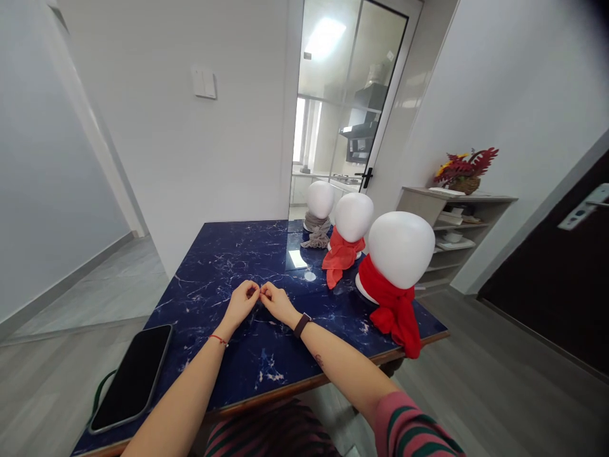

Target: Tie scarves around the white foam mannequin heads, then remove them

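Observation:
Over the middle of the dark blue marbled table (228, 254), my left hand (242, 300) and my right hand (276, 301) meet at the fingertips. On each, thumb and fingers are pinched together; whether something tiny is between them I cannot make out. To the right stand three white mannequin heads in a row. The nearest head (402, 247) wears a bright red scarf (387, 295) whose end hangs past the table edge. Around the middle head (354, 216) is a coral scarf (340, 254). A grey scarf (316, 228) wraps the farthest head (320, 198).
A black phone (133, 377) lies at the table's left front corner, a green cord beside it. Behind the table are a white wall and a glass door (333, 114) with a black handle. At right, a shelf unit (457, 228) carries a basket of red artificial flowers (466, 171).

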Demonstrator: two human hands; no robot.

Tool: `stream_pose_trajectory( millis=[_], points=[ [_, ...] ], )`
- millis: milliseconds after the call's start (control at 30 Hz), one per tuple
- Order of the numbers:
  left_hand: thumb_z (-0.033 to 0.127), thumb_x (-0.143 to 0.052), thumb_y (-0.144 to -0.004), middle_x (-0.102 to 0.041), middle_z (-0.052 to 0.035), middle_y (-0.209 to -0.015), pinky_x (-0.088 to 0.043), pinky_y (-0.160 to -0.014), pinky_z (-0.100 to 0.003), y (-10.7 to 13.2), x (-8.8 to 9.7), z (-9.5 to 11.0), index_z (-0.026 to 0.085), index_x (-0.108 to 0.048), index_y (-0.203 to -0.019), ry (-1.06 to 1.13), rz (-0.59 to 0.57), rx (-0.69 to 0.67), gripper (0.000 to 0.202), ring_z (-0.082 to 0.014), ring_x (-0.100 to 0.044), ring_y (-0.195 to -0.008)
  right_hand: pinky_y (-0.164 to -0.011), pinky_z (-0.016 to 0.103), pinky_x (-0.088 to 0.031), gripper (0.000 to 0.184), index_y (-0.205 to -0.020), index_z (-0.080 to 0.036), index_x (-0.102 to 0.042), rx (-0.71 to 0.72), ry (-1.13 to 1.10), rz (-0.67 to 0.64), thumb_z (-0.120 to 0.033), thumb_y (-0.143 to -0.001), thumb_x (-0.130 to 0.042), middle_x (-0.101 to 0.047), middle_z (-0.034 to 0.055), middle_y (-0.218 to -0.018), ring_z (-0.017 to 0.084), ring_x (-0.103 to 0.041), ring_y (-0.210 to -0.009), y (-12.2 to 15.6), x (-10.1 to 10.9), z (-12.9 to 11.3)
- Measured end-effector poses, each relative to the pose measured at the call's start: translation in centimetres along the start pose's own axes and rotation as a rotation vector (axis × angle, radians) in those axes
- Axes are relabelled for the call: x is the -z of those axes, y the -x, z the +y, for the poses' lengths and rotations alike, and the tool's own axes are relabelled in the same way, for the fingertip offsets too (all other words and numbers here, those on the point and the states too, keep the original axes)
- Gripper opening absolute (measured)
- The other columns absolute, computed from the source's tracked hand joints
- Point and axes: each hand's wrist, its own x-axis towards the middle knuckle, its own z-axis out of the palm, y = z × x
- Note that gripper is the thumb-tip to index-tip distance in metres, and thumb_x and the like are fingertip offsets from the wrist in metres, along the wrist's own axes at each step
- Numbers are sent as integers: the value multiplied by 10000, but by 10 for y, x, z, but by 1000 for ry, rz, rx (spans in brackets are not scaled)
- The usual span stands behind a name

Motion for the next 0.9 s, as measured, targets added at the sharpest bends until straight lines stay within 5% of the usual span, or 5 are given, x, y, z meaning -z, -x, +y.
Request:
stream_pose_trajectory(
  millis=[900],
  points=[
    [363, -580, -748, -630, -35, -828, -496, -701, -296, -2, -4, -12, 182, -636, -791, 99, -27, -2, 194, -158, -611, -726, -513, 185, -295, 132, -863, -193, -568, -22, 11, 16, -133, -795, -471, -463, -89, -497, 82, -383, -456, -1, 1, -2]
  ],
)
